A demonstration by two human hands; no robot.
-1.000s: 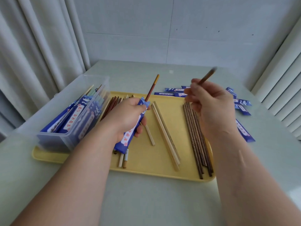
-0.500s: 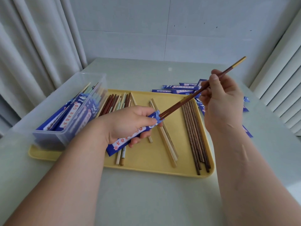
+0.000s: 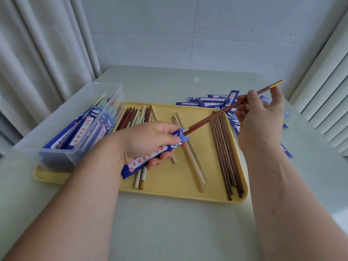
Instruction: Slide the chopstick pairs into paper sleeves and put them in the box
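Our left grip (image 3: 148, 142) curls round a blue paper sleeve (image 3: 143, 163). The thumb lies along the top and the fingers wrap underneath, and the sleeve's open mouth points right and away from us. Our right grip (image 3: 261, 119) pinches a reddish-brown chopstick (image 3: 216, 116) between thumb and fingertips near its gold-coloured end, which sticks up past the knuckles. The stick slants down to the left, and its thin end sits just at the mouth of the sleeve. We cannot tell whether one stick or two run together there. Sleeve and stick are both held in the air above the yellow tray (image 3: 178, 187).

Under the left grip, two pale chopsticks (image 3: 140, 178) lie on the tray. Beside them to the right lie light wooden chopsticks (image 3: 190, 159), and further right a bunch of dark brown chopsticks (image 3: 224, 157). A mixed bundle (image 3: 135, 117) of red, cream and pale green sticks lies at the tray's far left.

The clear plastic box (image 3: 114, 91) stands on the left end of the tray, just beside that bundle. It holds sleeved chopsticks, which lean with their ends up. Loose blue sleeves (image 3: 212, 99) lie scattered on the desk (image 3: 169, 227) beyond the tray's far right corner, partly behind our right grip. Curtains (image 3: 37, 53) hang at the left and blinds (image 3: 329, 87) at the right.
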